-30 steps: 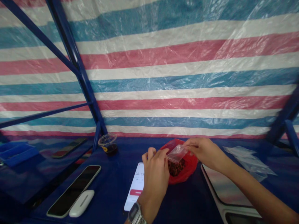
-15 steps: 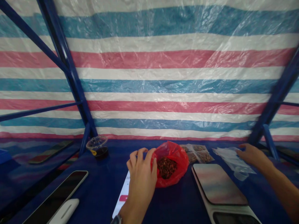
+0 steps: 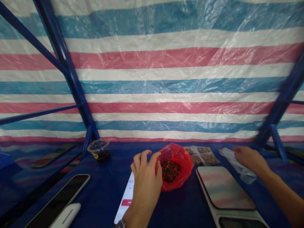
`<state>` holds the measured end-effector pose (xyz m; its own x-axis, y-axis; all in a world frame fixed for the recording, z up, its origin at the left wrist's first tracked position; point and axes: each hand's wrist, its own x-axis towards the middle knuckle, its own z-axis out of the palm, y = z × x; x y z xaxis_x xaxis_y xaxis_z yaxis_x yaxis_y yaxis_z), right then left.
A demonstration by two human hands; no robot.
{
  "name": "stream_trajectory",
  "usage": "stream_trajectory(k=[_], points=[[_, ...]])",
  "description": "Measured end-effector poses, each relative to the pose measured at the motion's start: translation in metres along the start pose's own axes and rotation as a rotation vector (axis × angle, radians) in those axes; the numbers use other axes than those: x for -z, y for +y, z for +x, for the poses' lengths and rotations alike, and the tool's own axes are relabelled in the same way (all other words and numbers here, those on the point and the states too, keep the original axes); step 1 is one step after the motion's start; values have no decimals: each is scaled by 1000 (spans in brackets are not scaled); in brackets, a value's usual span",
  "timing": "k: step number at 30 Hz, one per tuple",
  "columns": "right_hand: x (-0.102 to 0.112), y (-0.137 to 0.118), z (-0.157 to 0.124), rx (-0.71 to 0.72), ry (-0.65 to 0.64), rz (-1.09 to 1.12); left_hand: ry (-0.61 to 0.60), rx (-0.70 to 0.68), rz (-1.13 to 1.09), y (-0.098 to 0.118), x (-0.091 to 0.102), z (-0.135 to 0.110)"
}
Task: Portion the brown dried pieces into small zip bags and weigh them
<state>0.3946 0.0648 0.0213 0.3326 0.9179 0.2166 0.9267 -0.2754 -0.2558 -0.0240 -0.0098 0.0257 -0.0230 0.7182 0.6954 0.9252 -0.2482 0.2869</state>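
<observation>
From my remote station, clock dial centred on the red bag. At 9 o'clock, well apart, I note a lidded cup (image 3: 99, 153) with dark liquid; toward 8, a dark phone (image 3: 60, 201) with a white case (image 3: 66, 215) just beside it. A lit phone (image 3: 124, 198) lies nearer at 8, partly hidden by my left hand (image 3: 147, 177). That grip: thumb and forefinger pinching the rim of the red bag (image 3: 186, 164) at 9. The bag rests on the blue desk (image 3: 179, 209), mouth upward, brown pieces (image 3: 170, 171) inside. Filled sachets (image 3: 201, 155) lie just beside it at 2; a scale (image 3: 225, 188), near, at 4. At 3, my right hand (image 3: 251, 160) has its fingertips over clear bags (image 3: 238, 167); blurred there, so I cannot tell whether that grip has closed on one.
</observation>
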Motion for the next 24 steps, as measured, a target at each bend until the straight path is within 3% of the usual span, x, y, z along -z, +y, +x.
stream_trajectory(k=[6,9,15,20,24], points=[[-13,-54,-10,169,-103,86,16,-44,-39,10,-3,-6],[-21,-68,-17,191,-136,130,1,-90,-102,19,-1,-11],[2,-73,-13,146,-14,241,-21,-71,-304,31,8,-14],[23,-124,-47,278,155,693,-218,162,-764,43,13,-10],[26,-170,-97,514,170,807,-349,369,-1035,50,7,-9]])
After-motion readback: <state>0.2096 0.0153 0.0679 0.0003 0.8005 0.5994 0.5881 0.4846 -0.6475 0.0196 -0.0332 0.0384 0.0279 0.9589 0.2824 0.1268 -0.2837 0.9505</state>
